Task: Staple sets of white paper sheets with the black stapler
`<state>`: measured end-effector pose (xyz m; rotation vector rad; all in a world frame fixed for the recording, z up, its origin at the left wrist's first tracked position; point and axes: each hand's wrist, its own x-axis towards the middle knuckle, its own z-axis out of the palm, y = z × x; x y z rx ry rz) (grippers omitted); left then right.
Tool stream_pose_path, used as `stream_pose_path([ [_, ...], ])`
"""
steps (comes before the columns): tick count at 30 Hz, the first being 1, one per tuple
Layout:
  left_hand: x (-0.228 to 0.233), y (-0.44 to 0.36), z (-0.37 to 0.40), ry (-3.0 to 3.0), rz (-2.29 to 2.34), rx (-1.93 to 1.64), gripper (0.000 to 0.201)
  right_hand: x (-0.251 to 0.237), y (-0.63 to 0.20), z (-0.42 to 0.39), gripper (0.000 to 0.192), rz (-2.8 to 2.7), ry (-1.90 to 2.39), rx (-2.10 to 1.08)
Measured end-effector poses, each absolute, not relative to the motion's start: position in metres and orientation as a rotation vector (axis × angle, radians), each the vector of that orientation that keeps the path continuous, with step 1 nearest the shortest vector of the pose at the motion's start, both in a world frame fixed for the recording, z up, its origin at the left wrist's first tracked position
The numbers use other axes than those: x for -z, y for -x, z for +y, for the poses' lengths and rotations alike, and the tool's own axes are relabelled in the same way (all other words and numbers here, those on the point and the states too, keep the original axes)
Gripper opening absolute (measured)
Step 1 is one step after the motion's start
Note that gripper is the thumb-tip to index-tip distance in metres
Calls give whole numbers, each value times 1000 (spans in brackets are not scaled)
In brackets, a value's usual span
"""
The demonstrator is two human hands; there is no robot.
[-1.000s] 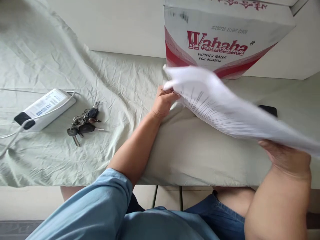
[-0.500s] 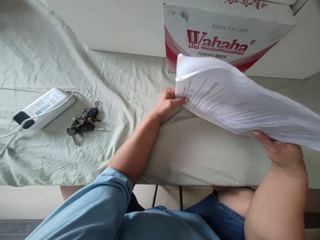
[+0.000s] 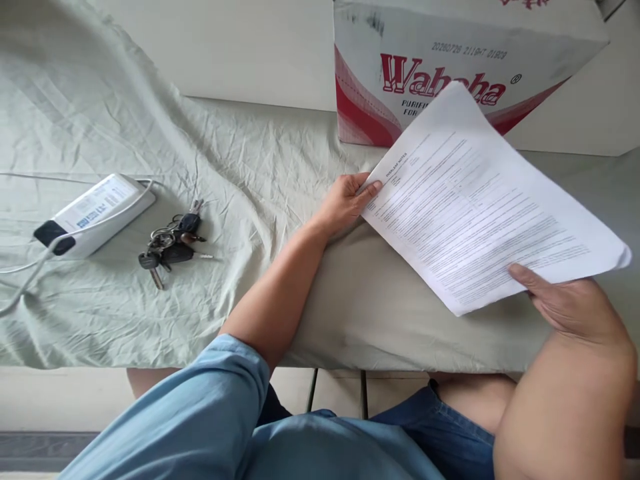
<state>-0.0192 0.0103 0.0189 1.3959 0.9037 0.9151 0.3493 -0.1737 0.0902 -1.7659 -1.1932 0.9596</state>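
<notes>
A desk [image 3: 380, 320] draped in wrinkled pale green cloth [image 3: 100, 120] meets a white wall. At its far edge stands a cardboard box [image 3: 450, 60] printed "Wahaha", contents unseen. The left hand [image 3: 345, 203] pinches a printed sheet [image 3: 480, 207] by its corner; the right hand [image 3: 575, 303] grips its near edge. Keys [image 3: 170, 247] lie leftward.

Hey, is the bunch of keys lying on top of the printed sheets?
No, the keys lie on the green cloth beside a white power strip, well apart from the printed sheets held in both hands.
</notes>
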Motion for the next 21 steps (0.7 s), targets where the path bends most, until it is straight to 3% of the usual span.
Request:
stream_pose_path([
  [3,-22,21,10,-1419,878,-893,76,-93,-365,-179,65,-1052,1887,-1093],
  [9,-36,26,3,-1354,724,-675,72,-99,-393,-176,78,-828,1792,-970],
  [15,-45,23,1,-1569,626,-394,58,-85,-350,-163,78,-985,1725,-1133],
  [19,-42,19,3,-1672,558,-283,37,-68,-320,-150,51,-1060,1674,-1067],
  [21,-41,18,3,-1662,597,-310,32,-61,-317,-146,47,-1107,1744,-1026],
])
